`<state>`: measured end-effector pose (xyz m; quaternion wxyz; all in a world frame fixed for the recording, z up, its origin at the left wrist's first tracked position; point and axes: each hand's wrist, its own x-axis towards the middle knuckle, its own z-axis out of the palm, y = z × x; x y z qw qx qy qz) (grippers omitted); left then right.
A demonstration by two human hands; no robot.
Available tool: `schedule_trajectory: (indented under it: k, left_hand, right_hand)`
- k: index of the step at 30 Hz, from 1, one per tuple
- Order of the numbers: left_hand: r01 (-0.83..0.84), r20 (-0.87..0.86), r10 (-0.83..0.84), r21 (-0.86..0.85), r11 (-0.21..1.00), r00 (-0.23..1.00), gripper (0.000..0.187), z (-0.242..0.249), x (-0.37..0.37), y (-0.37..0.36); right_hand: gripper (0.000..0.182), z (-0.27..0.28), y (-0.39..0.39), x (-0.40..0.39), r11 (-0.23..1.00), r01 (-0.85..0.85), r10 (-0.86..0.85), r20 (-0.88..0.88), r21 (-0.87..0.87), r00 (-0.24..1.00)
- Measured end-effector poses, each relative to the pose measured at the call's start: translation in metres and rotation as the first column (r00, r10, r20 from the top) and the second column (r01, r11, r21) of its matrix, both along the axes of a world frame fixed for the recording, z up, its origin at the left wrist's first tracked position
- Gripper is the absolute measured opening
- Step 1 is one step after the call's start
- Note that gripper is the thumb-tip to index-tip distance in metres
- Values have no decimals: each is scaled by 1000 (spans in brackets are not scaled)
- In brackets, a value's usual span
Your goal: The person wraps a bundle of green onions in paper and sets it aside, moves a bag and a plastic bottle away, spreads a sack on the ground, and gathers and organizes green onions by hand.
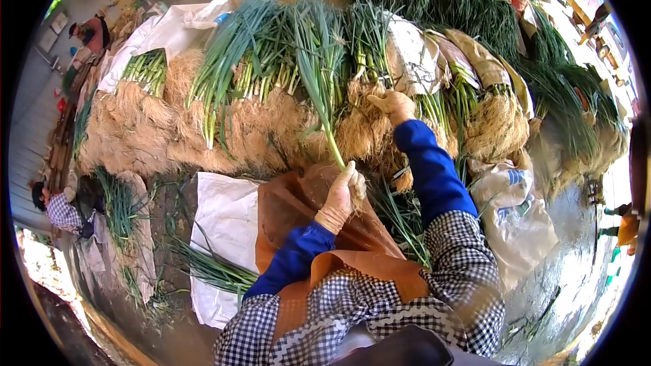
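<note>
My left hand point(344, 193), in a pale glove, is wrapped round the root end of a green onion point(333, 146). Its long leaves run up and away across the heap. Further forward, my right hand point(397, 105), gloved as well, touches a bunch of green onions point(366, 61) near its brown roots. The fingers there are curled, and whatever lies between them is hidden. Many more green onions point(268, 71) lie side by side in front of me, leaves pointing away and matted roots point(244, 129) towards me.
A brown apron point(291, 207) covers my lap. Beside it lie a white sheet point(224, 213) and loose green onions point(220, 268). On the right is a crumpled white sack point(512, 224). Other people point(61, 207) work at the left. More bunches point(461, 10) are stacked at the back right.
</note>
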<state>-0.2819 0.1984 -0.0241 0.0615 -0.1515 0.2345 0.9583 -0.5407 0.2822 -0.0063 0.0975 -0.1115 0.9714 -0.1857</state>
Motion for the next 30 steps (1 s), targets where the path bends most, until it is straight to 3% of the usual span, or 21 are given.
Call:
schedule_trajectory:
  k: [2, 4, 5, 6, 7, 8, 10, 11, 12, 14, 16, 17, 18, 20, 21, 22, 24, 26, 28, 29, 30]
  left_hand:
    - [-39, -39, 38, -38, 998, 999, 36, 1, 2, -11]
    - [-74, -67, 69, -69, 995, 995, 33, 3, 3, -24]
    - [-94, -30, 90, -208, 974, 995, 28, 2, 5, -29]
    - [-100, 14, 112, -340, 935, 994, 24, -2, 8, -30]
    - [-92, 32, 108, -329, 940, 994, 24, -8, 9, -24]
    - [-51, 84, 67, -183, 982, 994, 19, -16, 5, -14]
    - [14, 170, -33, 116, 993, 985, 15, -31, 3, 7]
    - [24, 108, -13, -99, 995, 994, 14, -27, 9, 17]
    - [130, 133, -111, -145, 981, 985, 10, -6, 15, 27]
    - [131, 95, -112, -221, 967, 989, 3, -58, 26, 34]
    - [120, 107, -95, -261, 958, 990, 3, -54, 28, 34]
    - [101, 109, -71, -301, 948, 991, 4, -51, 29, 34]
    - [102, 110, -71, -303, 947, 991, 4, -50, 31, 35]
    - [109, 70, -109, -4, 994, 992, 4, -46, 30, 37]
    - [108, 77, -108, 10, 994, 991, 4, -39, 31, 38]
    - [61, 51, -60, -17, 998, 997, 4, -52, 31, 40]
    - [47, 170, -1, -266, 963, 985, 10, -70, 32, 36]
    - [-8, 195, 52, -219, 976, 979, 12, -79, 32, 37]
    - [-57, 223, 97, -177, 983, 970, 15, -77, 30, 35]
    - [-38, 207, 64, -130, 991, 976, 15, -73, 28, 34]
    - [-17, 190, 32, -82, 997, 981, 14, -67, 28, 34]
  right_hand:
    - [51, -47, -7, -40, 962, -167, 92, -317, -217, 944]
    - [41, 22, 5, 4, 906, -162, 51, -280, -392, 959]
    - [29, 43, 20, 30, 891, -274, 149, -337, -362, 930]
    - [22, 60, 36, 68, 830, -278, 160, -270, -483, 949]
    - [24, 63, 52, 98, 884, -371, 283, -307, -284, 909]
    - [25, 51, 66, 131, 810, -499, 316, -488, -307, 813]
    - [23, 27, 82, 187, 749, -631, 475, -500, -202, 724]
    - [23, 19, 89, 210, 781, -621, 565, -351, -63, 746]
    - [22, 12, 91, 230, 796, -602, 593, -286, 65, 753]
    - [27, 3, 102, 239, 737, -637, 583, -265, -223, 768]
    - [40, -26, 118, 215, 770, -394, 461, 11, -501, 887]
    - [40, -18, 114, 200, 776, -64, 280, 252, -628, 926]
    - [41, -9, 109, 184, 704, 279, 123, 499, -653, 858]
    - [40, -30, 91, 160, 538, 375, 254, 569, -755, 782]
    - [38, -38, 81, 157, 565, 384, 285, 609, -731, 740]
    - [39, -40, 65, 164, 525, 257, 309, 463, -812, 831]
    - [38, -54, 49, 175, 648, 129, 2, 171, -751, 985]
    - [32, -63, 53, 184, 894, 92, -163, -128, -438, 978]
    - [29, -61, 66, 200, 614, 213, -200, 111, -760, 973]
    - [26, -59, 74, 208, 302, 387, -109, 372, -871, 922]
    - [24, -34, 93, 223, 322, 456, 28, 489, -830, 872]
